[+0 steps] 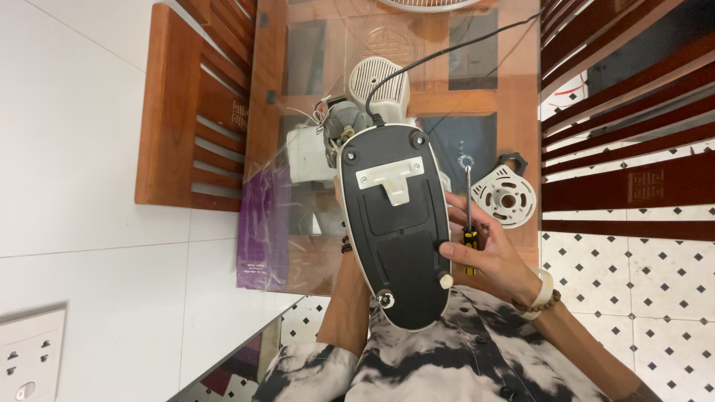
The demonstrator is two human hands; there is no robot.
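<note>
A fan base [392, 223] is tipped up so its black oval underside faces me, with a white bracket near its top and round feet at the corners. My right hand [484, 249] grips its right edge and also holds a screwdriver [469, 223] with a black and yellow handle, shaft pointing up. My left hand is hidden behind the base; only the forearm [348, 298] with a bead bracelet shows. The fan's grey motor [344, 119] and white rear housing [380, 85] lie beyond on the glass table top [298, 67]. A black cord [447, 48] runs away from the base.
A white round fan part [507, 197] lies on the table at the right, with a small ring [466, 159] beside it. A purple plastic bag [262, 231] hangs at the table's left edge. Wooden chairs [186, 112] stand on both sides. A wall socket [30, 357] is at the lower left.
</note>
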